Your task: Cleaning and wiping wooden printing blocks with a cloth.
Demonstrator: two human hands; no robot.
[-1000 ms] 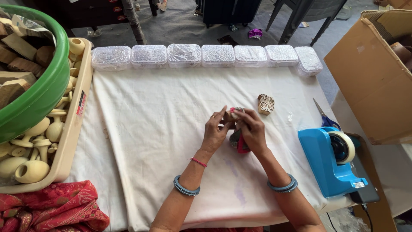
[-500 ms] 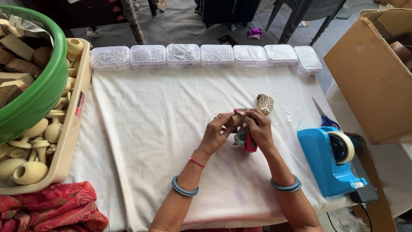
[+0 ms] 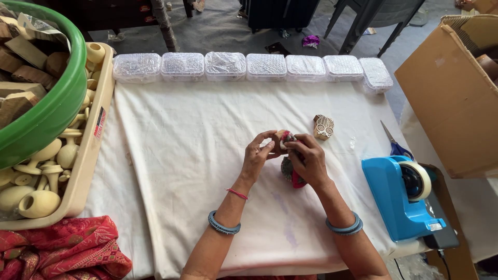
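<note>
One white cloth (image 3: 197,155) covers the table; one green tub (image 3: 46,119); seven clear plastic boxes (image 3: 225,66) in a row; one blue tape dispenser (image 3: 402,199). Left hand (image 3: 258,157) and right hand (image 3: 309,159) — both pinched shut on one small wooden block (image 3: 280,139), mid-cloth — one carved block (image 3: 323,127) lies nearby.

packages and labels on the table

seven clear plastic boxes (image 3: 254,66) stand in a row, touching, along the far edge of the white cloth; each is rectangular with rounded corners and a shut, textured lid. a big brown carton (image 3: 450,103) stands open at the right, tilted, beside the table. a small label (image 3: 99,123), white with red and dark marks, sits on the side wall of the beige tray (image 3: 88,171) at the left. another small white label (image 3: 434,226) sits on the blue tape dispenser (image 3: 397,199).
</note>
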